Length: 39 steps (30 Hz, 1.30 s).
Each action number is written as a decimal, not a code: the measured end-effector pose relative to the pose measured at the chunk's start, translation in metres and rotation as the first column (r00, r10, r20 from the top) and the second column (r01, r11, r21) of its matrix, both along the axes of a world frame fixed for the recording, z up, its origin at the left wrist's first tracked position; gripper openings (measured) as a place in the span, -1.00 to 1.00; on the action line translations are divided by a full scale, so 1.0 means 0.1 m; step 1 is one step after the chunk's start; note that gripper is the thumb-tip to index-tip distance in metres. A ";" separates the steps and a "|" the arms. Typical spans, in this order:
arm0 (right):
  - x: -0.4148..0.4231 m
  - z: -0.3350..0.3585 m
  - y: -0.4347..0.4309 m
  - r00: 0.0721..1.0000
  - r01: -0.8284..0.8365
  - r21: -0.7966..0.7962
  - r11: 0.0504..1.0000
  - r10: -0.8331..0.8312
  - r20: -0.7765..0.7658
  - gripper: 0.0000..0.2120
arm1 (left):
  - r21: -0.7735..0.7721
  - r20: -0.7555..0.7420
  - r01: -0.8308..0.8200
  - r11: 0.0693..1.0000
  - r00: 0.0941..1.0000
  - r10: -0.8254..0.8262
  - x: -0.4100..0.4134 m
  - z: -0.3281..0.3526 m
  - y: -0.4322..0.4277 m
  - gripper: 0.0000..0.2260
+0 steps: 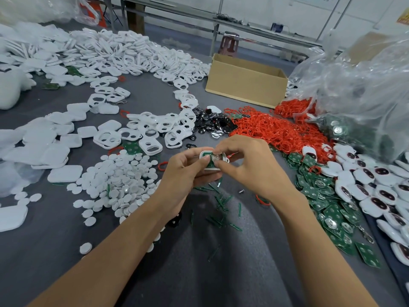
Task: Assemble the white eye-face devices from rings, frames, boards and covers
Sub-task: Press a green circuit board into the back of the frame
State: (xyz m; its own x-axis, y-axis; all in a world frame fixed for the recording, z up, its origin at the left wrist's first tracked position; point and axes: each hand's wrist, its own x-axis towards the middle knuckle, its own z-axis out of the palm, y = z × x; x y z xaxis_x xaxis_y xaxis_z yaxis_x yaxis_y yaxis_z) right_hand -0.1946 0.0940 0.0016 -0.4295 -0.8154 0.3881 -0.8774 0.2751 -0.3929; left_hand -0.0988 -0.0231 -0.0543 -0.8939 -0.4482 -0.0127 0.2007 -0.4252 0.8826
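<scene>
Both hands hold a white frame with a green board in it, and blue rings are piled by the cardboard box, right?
No: in the head view the rings by the cardboard box are red, not blue. The left hand and right hand hold the white frame with its green board.

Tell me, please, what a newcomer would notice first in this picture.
At the centre, the left hand and the right hand both hold a half-built white device with a green board inside. Just behind them, to the right, lies a bright heap of red rings. Heaps of white frames cover the far left.
</scene>
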 end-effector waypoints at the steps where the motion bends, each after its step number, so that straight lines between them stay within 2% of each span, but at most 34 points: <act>1: 0.00 0.00 0.00 1.000 0.001 0.002 1.000 -0.001 0.002 -0.86 | 0.002 0.001 0.000 1.000 1.000 0.000 0.00 0.00 0.00 -0.83; 18: 0.03 -0.04 -0.01 0.985 0.036 -0.013 0.999 -0.034 0.171 -0.86 | -0.027 0.023 -0.060 0.998 0.998 0.061 -0.01 -0.03 0.00 -0.86; 22: 0.02 -0.02 0.02 0.986 0.035 -0.017 0.999 -0.032 0.162 -0.87 | -0.015 -0.004 -0.018 1.000 1.000 0.018 0.00 -0.03 0.01 -0.82; 27: -0.05 0.05 0.09 0.966 0.066 -0.029 0.997 -0.057 0.251 -0.82 | -0.098 -0.032 0.070 0.993 0.997 -0.073 0.00 -0.02 0.05 -0.57; 30: -0.06 0.06 0.12 0.950 0.059 -0.015 0.998 -0.052 0.308 -0.82 | -0.106 -0.046 0.060 0.993 0.997 -0.065 0.00 -0.02 0.05 -0.61; 39: -0.04 0.06 0.12 0.949 0.063 0.008 0.998 -0.063 0.309 -0.84 | -0.051 -0.063 0.093 0.994 0.993 -0.096 -0.02 -0.06 0.01 -0.63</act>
State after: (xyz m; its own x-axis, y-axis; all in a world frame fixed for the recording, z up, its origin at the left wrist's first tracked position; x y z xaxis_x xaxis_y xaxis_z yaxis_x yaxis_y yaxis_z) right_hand -0.1985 0.1060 0.0079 -0.5790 -0.7823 0.2298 -0.6939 0.3248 -0.6426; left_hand -0.1003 -0.0220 -0.0607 -0.9305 -0.3603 0.0665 0.2195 -0.4027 0.8886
